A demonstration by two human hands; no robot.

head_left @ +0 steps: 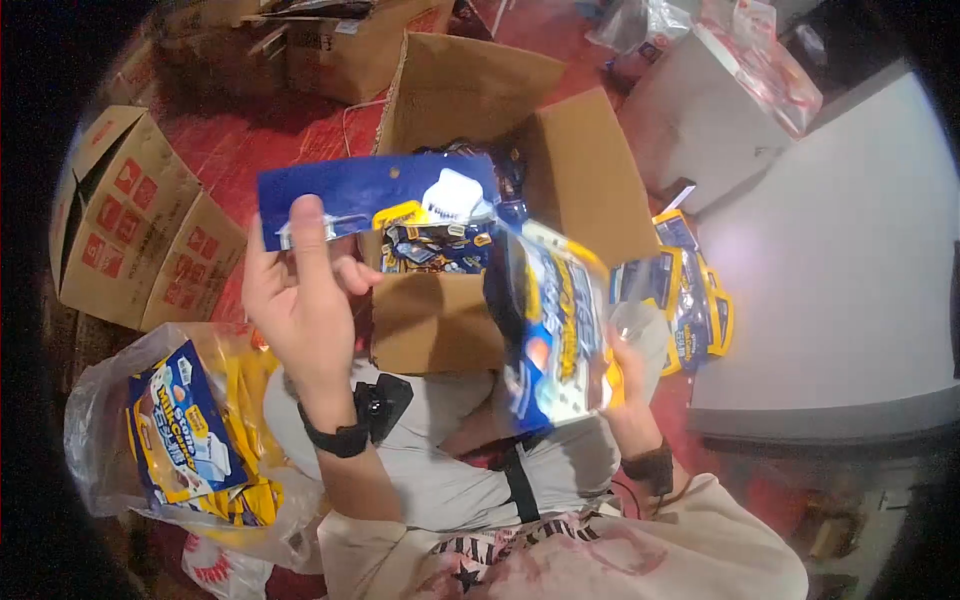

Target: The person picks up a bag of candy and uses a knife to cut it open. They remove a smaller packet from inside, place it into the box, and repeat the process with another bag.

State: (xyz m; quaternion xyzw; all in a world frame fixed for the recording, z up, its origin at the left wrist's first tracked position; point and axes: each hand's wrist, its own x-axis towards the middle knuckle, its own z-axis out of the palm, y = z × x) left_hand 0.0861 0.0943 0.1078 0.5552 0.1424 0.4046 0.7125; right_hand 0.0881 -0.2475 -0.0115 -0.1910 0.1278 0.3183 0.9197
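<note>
My left hand (305,295) pinches a dark blue printed packet (320,195) between thumb and fingers and holds it flat over the cardboard box (430,325). White and yellow printing shows at the packet's right end. In my right hand (632,400) is a milk candy bag (560,325), gripped along its right side and tilted, somewhat blurred. Its dark left edge comes close to the blue packet. Small wrapped candies (435,250) in blue and brown lie inside the box, partly hidden behind the packet.
On the left, a clear plastic bag (100,400) holds several yellow and blue candy bags (190,430). More candy bags (690,300) lie to the right, beside a grey-white surface (830,280). A printed carton (150,220) stands at the left on the red floor (270,125).
</note>
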